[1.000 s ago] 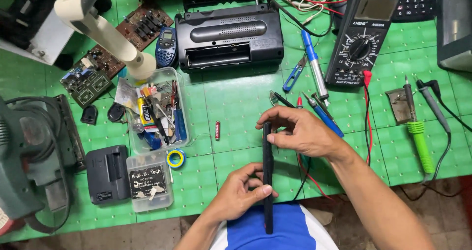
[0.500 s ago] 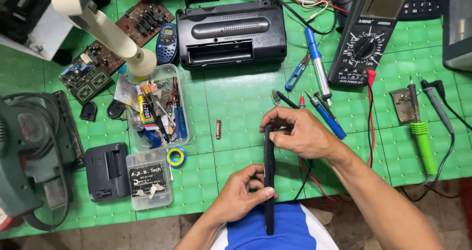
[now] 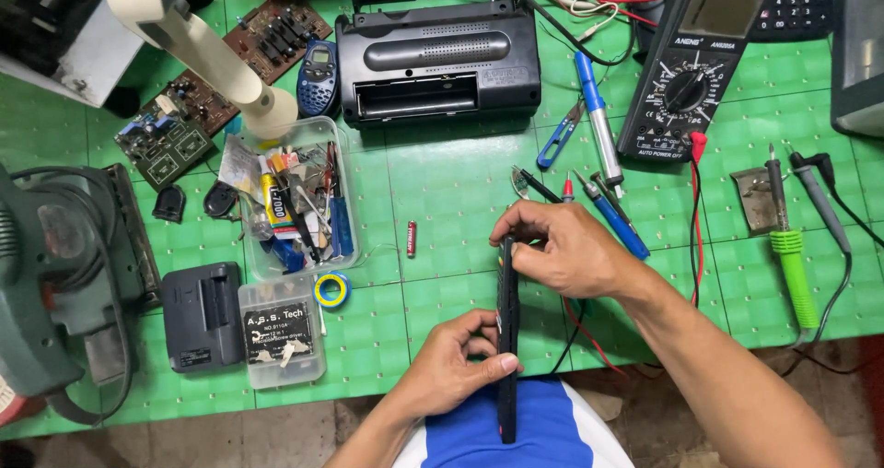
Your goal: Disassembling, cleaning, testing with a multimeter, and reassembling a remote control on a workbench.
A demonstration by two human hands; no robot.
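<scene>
a: we're over a green cutting mat [image 3: 460, 192] that covers the whole bench, gridded and crowded.

b: both hands are on one thing, a long thin black panel [image 3: 507, 339] held on edge, running from the mat's near edge down over the person's lap.

a: the left hand [image 3: 456, 362] is gripping its lower half, thumb pressed on the side. the right hand [image 3: 557, 247] is pinching the top end, fingers curled over it.

b: behind them, a black radio [image 3: 437, 58] lies on the mat, a multimeter [image 3: 691, 72] to its right.

a: a clear plastic tray [image 3: 295, 201] of bits lies left of the hands, a green-handled soldering iron [image 3: 790, 256] far right. bare concrete floor shows below the bench edge.
</scene>
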